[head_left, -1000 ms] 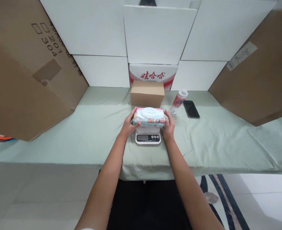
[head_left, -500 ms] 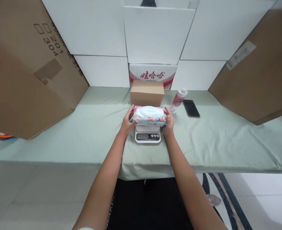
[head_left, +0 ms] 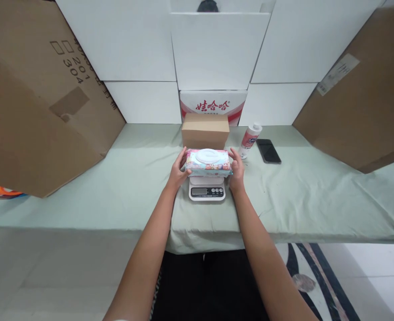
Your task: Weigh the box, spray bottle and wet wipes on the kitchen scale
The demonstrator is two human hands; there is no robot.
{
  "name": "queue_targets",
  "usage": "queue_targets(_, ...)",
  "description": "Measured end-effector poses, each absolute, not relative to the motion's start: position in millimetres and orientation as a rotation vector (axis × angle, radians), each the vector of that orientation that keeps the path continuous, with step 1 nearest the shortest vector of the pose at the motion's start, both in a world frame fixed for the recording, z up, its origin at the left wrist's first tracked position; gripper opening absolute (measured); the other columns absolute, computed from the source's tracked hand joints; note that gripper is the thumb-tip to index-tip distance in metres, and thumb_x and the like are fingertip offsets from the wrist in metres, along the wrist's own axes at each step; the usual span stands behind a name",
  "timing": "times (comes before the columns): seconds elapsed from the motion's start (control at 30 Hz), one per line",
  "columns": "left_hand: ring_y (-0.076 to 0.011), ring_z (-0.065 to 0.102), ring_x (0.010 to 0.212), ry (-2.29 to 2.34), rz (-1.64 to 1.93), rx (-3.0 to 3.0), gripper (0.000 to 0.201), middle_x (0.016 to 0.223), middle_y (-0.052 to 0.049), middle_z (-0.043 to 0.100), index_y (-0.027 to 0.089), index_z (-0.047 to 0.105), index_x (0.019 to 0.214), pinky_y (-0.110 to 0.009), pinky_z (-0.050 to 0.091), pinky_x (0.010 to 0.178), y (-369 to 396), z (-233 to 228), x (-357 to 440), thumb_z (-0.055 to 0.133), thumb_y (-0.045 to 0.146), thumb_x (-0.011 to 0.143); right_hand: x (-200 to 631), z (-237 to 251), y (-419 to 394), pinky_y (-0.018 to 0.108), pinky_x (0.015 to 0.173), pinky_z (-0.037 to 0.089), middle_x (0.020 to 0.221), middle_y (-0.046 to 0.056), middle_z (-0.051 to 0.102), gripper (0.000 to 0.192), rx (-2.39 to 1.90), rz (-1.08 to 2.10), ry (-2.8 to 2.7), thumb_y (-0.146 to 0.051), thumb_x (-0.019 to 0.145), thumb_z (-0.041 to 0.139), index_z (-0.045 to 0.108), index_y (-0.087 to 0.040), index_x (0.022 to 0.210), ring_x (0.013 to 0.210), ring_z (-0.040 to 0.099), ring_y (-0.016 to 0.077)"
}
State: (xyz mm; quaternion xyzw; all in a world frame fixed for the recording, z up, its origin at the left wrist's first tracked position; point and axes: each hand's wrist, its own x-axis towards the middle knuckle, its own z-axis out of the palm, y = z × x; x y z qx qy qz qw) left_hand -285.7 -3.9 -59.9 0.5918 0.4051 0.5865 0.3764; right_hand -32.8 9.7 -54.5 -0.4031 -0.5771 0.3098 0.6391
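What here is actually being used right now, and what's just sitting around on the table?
In use: wipes pack, held at its ends by left hand and right hand, over the kitchen scale.

Lying about: small cardboard box, white bottle, phone, big cartons.

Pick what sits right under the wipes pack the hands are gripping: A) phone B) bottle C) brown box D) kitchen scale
D: the wipes pack, held at its ends by the left hand and right hand, is directly over the kitchen scale; the brown box stands behind it.
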Motion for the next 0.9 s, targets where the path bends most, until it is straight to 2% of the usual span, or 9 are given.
queue_targets(0.13,-0.0429,0.039,0.158,1.024,1.492,1.530,0.145,0.167,-0.025,0.043,0.016,0.038,0.164,-0.052,0.038,0.130,-4,-60,-286,0.073,0.098,0.050,-33,-49,7,0.054,0.117,0.047,0.138,0.015,0.069,0.086,-0.914,0.724,-1.315,-0.085,0.087,0.054,0.062,-0.021,0.144,0.134,0.063,0.0359)
queue_targets(0.27,-0.0439,0.038,0.158,1.008,1.491,1.546,0.147,0.169,-0.027,0.039,0.013,0.037,0.164,-0.053,0.035,0.131,-2,-62,-286,0.075,0.096,0.049,-34,-44,4,0.053,0.111,0.053,0.136,0.016,0.070,0.089,-0.921,0.725,-1.321,-0.087,0.083,0.057,0.064,-0.021,0.142,0.131,0.064,0.0374)
queue_targets(0.37,-0.0432,0.038,0.159,1.027,1.481,1.558,0.145,0.170,-0.026,0.038,0.015,0.038,0.164,-0.053,0.035,0.132,-2,-62,-286,0.078,0.094,0.049,-34,-41,2,0.051,0.107,0.057,0.135,0.016,0.070,0.089,-0.941,0.711,-1.340,-0.088,0.083,0.056,0.064,-0.022,0.142,0.132,0.063,0.0373)
queue_targets(0.5,-0.0419,0.039,0.158,1.080,1.429,1.614,0.141,0.170,-0.023,0.039,0.018,0.036,0.165,-0.052,0.034,0.132,-4,-60,-285,0.092,0.077,0.051,-35,-41,3,0.050,0.101,0.060,0.136,0.016,0.069,0.092,-0.922,0.762,-1.351,-0.088,0.081,0.061,0.061,-0.022,0.145,0.131,0.063,0.0375)
queue_targets(0.63,-0.0416,0.040,0.157,1.126,1.416,1.630,0.137,0.169,-0.021,0.042,0.020,0.035,0.166,-0.053,0.035,0.131,-5,-58,-283,0.097,0.066,0.053,-31,-41,5,0.046,0.098,0.063,0.145,0.016,0.064,0.090,-0.911,0.823,-1.438,-0.081,0.078,0.072,0.061,-0.023,0.146,0.133,0.062,0.0368)
queue_targets(0.9,-0.0403,0.048,0.153,1.149,1.410,1.594,0.137,0.166,-0.020,0.047,0.020,0.035,0.166,-0.053,0.040,0.128,-9,-55,-281,0.098,0.062,0.052,-21,-37,4,0.046,0.107,0.061,0.159,0.017,0.054,0.110,-0.931,0.849,-1.600,-0.066,0.065,0.092,0.051,-0.023,0.157,0.146,0.054,0.0375)
